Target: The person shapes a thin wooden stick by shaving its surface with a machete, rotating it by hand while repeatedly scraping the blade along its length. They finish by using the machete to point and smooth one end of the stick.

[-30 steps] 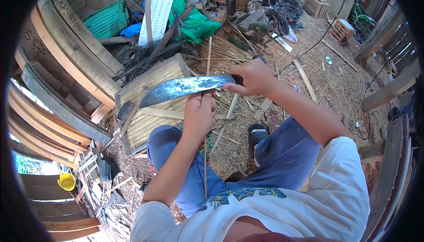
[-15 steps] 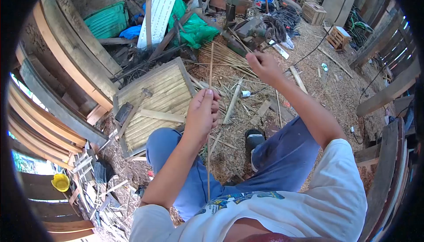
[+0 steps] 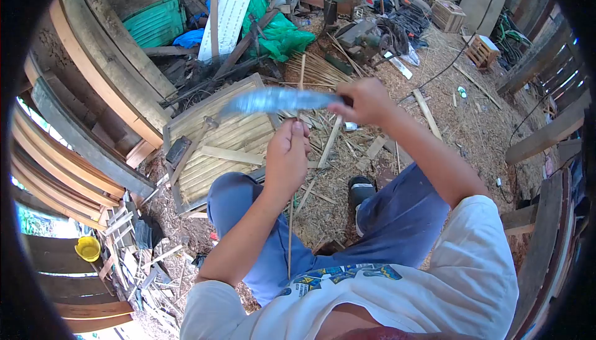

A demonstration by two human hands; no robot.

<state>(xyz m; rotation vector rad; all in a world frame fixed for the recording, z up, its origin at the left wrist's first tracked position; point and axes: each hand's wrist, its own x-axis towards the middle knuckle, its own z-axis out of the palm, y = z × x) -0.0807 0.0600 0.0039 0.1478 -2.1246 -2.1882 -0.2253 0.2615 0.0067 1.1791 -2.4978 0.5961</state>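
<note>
My left hand [image 3: 287,159] is closed around a thin bamboo stick [image 3: 290,234], held roughly upright in front of my chest. The stick's lower end reaches down to my shirt, and its upper end sticks out above my fist. In my right hand [image 3: 367,102] is a large knife [image 3: 279,100], gripped by its dark handle. Its broad blade, smeared by motion, points left and crosses the stick in this view, just above my left fist. Beneath the blade lies a slatted wooden panel [image 3: 239,135] with loose wood pieces on it.
A heap of thin bamboo sticks [image 3: 316,69] lies ahead beside green plastic sheeting [image 3: 282,39]. Curved planks [image 3: 115,61] lean at the left, near wood scraps and a yellow hard hat [image 3: 88,249]. Wooden crates [image 3: 482,51] stand at the far right. Shavings cover the ground.
My right hand has swung the knife so its blade now lies leftward across the stick. My left hand keeps its hold, shifting slightly. The view has moved a little.
</note>
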